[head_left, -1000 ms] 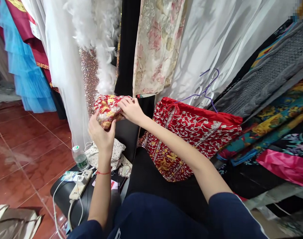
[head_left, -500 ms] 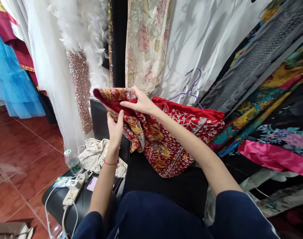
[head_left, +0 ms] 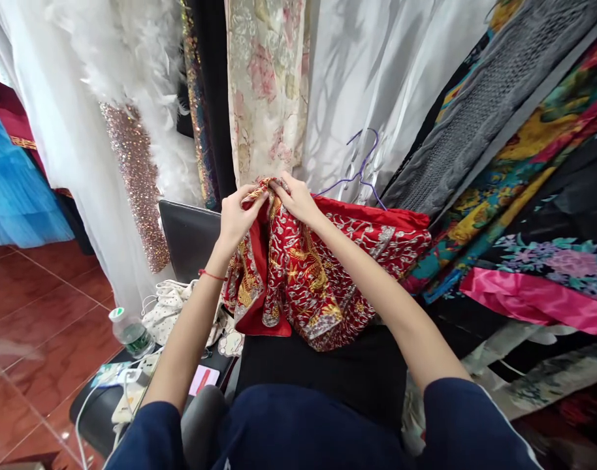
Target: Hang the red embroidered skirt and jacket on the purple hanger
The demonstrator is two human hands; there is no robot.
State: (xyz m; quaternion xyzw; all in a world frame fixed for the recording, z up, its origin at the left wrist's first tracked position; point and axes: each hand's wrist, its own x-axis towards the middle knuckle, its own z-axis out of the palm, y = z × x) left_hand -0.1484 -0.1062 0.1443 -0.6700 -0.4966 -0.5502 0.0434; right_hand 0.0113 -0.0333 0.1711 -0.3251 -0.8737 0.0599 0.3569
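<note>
- Glossy red-brown floor tiles (head_left: 38, 313) show at the left; hanging clothes fill the background.
- Red cloth garment with gold and silver embroidery (head_left: 301, 261) hangs from both hands at the centre, above a black surface (head_left: 318, 375); its top is gathered and its plain red lining shows at the lower edge.
- Left hand (head_left: 237, 219) pinches the gathered top between thumb and fingers; right hand (head_left: 298, 202) grips it just beside, fingertips close together.
- Red skirt-like piece with silver embroidery (head_left: 396, 232) lies behind the garment and to its right, partly covered by the right arm; a thin purple hanger (head_left: 360, 175) stands at its top edge.
- Black smooth chair back (head_left: 188, 238) rises behind the left hand; near it lie a white dotted cloth (head_left: 168, 313) and a clear plastic bottle with a white-and-green cap (head_left: 134, 336).
- Cream floral panel (head_left: 264, 85) hangs beyond the hands; grey cable-knit cloth (head_left: 475, 117) and a bright pink satin band (head_left: 533, 294) appear at the right.
</note>
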